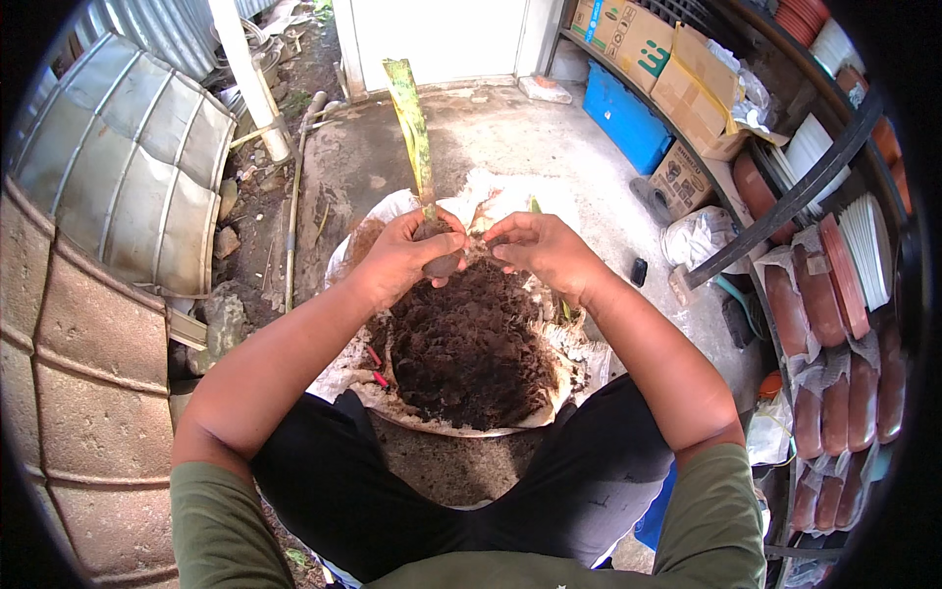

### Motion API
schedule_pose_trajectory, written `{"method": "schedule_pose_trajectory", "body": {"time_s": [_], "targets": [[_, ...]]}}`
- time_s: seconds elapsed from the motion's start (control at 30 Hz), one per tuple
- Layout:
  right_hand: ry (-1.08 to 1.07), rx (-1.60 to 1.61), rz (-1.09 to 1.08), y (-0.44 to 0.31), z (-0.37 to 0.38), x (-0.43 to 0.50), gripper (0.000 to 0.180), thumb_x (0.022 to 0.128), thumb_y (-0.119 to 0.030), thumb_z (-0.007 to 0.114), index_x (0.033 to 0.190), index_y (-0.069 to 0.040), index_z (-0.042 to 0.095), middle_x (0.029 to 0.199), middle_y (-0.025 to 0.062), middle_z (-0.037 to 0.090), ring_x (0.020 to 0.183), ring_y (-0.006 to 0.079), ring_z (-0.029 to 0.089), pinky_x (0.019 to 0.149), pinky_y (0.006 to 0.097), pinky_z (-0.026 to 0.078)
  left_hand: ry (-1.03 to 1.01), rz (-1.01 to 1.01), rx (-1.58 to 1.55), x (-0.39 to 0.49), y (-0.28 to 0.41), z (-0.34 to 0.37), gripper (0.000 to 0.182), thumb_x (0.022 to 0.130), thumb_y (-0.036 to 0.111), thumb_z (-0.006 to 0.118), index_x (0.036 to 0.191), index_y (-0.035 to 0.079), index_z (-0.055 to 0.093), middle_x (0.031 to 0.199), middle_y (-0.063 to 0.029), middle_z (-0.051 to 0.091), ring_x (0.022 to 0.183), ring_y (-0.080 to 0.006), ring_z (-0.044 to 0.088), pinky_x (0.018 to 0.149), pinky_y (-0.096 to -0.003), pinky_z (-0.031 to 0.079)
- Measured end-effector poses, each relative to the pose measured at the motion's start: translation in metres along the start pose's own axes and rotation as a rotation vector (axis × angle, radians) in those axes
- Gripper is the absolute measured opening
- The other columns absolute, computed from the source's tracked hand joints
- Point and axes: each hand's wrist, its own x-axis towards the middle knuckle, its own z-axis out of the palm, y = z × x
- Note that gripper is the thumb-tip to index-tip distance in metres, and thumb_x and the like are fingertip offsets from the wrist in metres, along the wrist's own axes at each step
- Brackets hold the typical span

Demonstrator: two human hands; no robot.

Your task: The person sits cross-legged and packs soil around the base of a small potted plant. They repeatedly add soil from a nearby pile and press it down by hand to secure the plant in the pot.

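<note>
My left hand (408,254) is closed around the base of a snake plant cutting, gripping its dark, soil-covered root ball (441,266). The mottled green and yellow leaf (411,136) stands up from that grip. Just to the right, my right hand (541,247) has its fingertips bent together near the root ball; whether the dark bit at them is held soil or root is unclear. Below both hands, a heap of dark, fibrous potting soil (471,353) lies on an opened white woven sack (346,397). A green leaf tip (535,205) shows behind my right hand.
Two small red objects (377,368) rest on the sack's left side. At right are a shelf with stacked brown planters (817,294), cardboard boxes (695,88), a blue crate (625,118) and a slanting dark bar (780,199). A white post (250,81) and metal sheeting (125,162) stand left.
</note>
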Motion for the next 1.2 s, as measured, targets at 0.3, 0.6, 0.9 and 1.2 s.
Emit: {"method": "schedule_pose_trajectory", "body": {"time_s": [0.3,0.6,0.9,1.2], "targets": [[-0.091,-0.234,0.128,0.039,-0.016,0.014,0.037,0.1,-0.023,0.065,0.13,-0.002,0.064,0.107,0.0106,0.07,0.094,0.0174,0.066,0.084,0.0344,0.053,-0.067,0.01,0.079,-0.002,0.01,0.004,0.022,0.098,0.013,0.069,0.115,0.004,0.059,0.102,-0.0081,0.069,0.081,-0.0167,0.068,0.054,-0.0304,0.048],[-0.249,0.546,0.117,0.011,0.019,0.004,0.088,0.095,-0.063,0.061,0.158,-0.01,0.029,0.143,0.0124,0.052,0.122,0.0271,0.059,0.103,0.0515,0.051,-0.069,0.07,0.147,-0.013,0.017,0.03,0.046,0.083,0.0,0.081,0.123,0.005,0.059,0.102,-0.0065,0.069,0.081,-0.0154,0.068,0.066,-0.0331,0.058],[-0.381,0.893,0.183,0.0,0.042,-0.005,0.072,0.096,-0.042,0.07,0.152,-0.019,0.032,0.139,0.0085,0.055,0.125,0.0329,0.061,0.106,0.069,0.047,-0.195,0.227,0.407,-0.012,0.012,0.038,0.042,0.075,0.001,0.082,0.112,0.002,0.062,0.097,-0.0045,0.07,0.091,-0.0108,0.065,0.085,-0.0296,0.053],[-0.352,1.005,0.097,0.009,0.054,0.001,0.066,0.095,-0.024,0.071,0.151,-0.017,0.034,0.137,0.0098,0.056,0.124,0.0297,0.061,0.104,0.0602,0.052,-0.145,0.266,0.51,-0.01,0.006,0.033,0.051,0.071,0.009,0.088,0.114,0.003,0.061,0.101,-0.007,0.069,0.095,-0.0134,0.064,0.088,-0.0328,0.053]]}}
